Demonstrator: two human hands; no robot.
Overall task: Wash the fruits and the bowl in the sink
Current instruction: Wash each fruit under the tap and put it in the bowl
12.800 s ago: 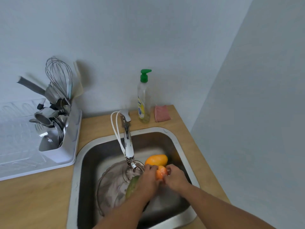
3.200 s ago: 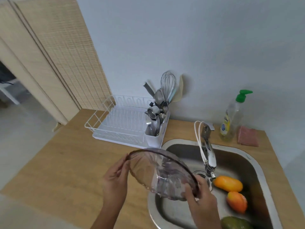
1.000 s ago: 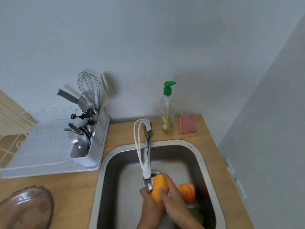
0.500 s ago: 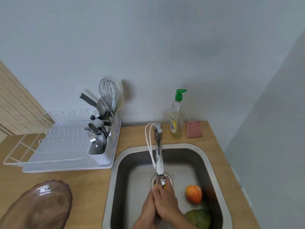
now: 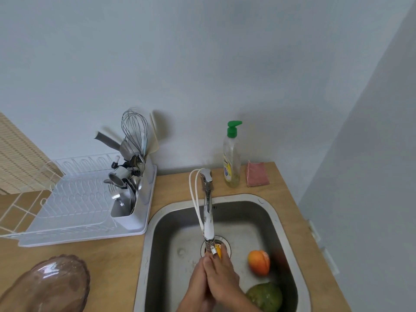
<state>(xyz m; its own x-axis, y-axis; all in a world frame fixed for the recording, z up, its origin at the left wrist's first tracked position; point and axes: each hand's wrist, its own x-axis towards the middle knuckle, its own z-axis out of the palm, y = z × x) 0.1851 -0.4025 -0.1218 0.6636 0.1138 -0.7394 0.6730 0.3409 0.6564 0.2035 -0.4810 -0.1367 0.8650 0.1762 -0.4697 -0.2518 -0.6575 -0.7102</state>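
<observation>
Both hands are clasped around a yellow-orange mango (image 5: 218, 250) right under the tap spout (image 5: 208, 224) in the steel sink (image 5: 279, 221). Only the fruit's tip shows above my fingers. My left hand (image 5: 198, 282) covers its left side and my right hand (image 5: 222, 282) wraps over the top and right. An orange-red fruit (image 5: 259, 262) lies on the sink floor to the right. A green mango (image 5: 265, 296) rests below it at the front right corner. The tinted glass bowl (image 5: 51, 284) sits on the wooden counter at the lower left.
A white dish rack (image 5: 74, 206) with a utensil holder, whisk and cutlery stands left of the sink. A dish soap bottle (image 5: 231, 158) with a green pump and a pink sponge (image 5: 257, 174) sit behind the sink. A wall closes in on the right.
The view shifted slightly right and down. My hands closed further over the yellow mango under the spout, hiding most of it; the other fruits and the bowl stayed put.
</observation>
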